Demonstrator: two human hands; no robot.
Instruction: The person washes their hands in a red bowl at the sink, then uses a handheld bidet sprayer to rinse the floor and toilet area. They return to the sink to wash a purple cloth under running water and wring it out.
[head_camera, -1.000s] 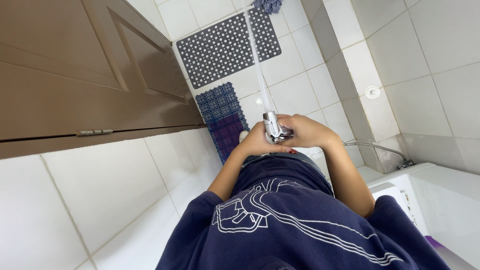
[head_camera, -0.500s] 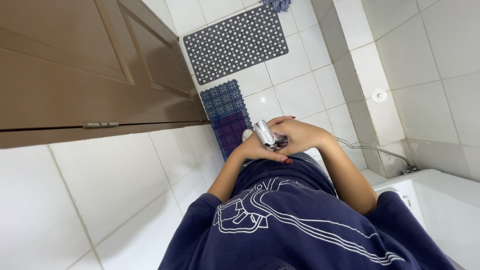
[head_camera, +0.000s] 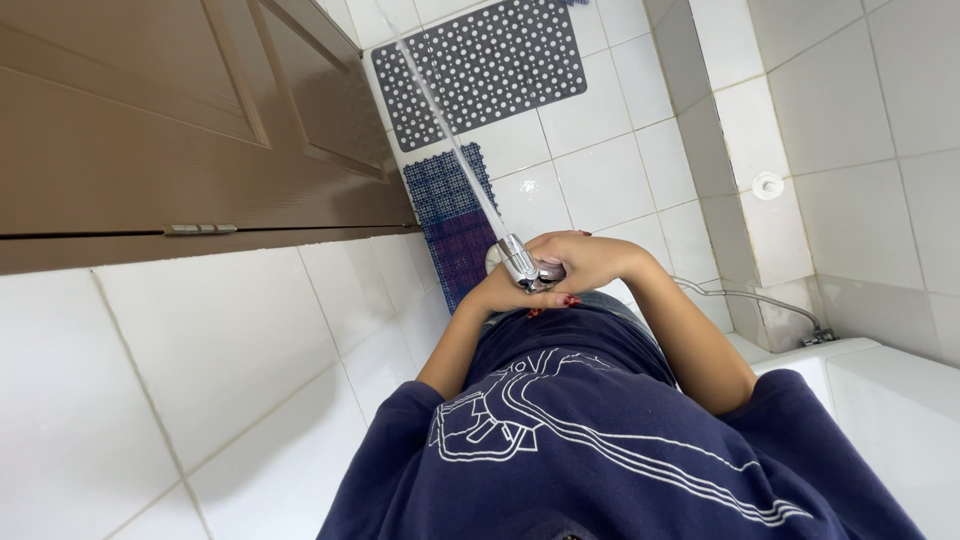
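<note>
Both hands wrap around a chrome sprayer head (head_camera: 520, 265) held out in front of the belly: the right hand (head_camera: 590, 262) is curled over the top of it, squeezing, and the left hand (head_camera: 505, 295) is cupped underneath with fingers closed on it, red nails showing. Looks like the two-handed hold is there to keep the nozzle steady, since a thin water jet (head_camera: 450, 140) shoots out of it in a straight line across the white tiled floor (head_camera: 600, 170) toward the far grey perforated mat (head_camera: 480, 65). One metal hose (head_camera: 750, 297) trails off to the wall on the right side, which is probably why the sprayer stays close to the body. Count-wise: one sprayer, one jet, one grey mat, and one blue-and-purple mat (head_camera: 455, 225) sitting right below the hands. One brown door (head_camera: 170, 120) stands on the left.
</note>
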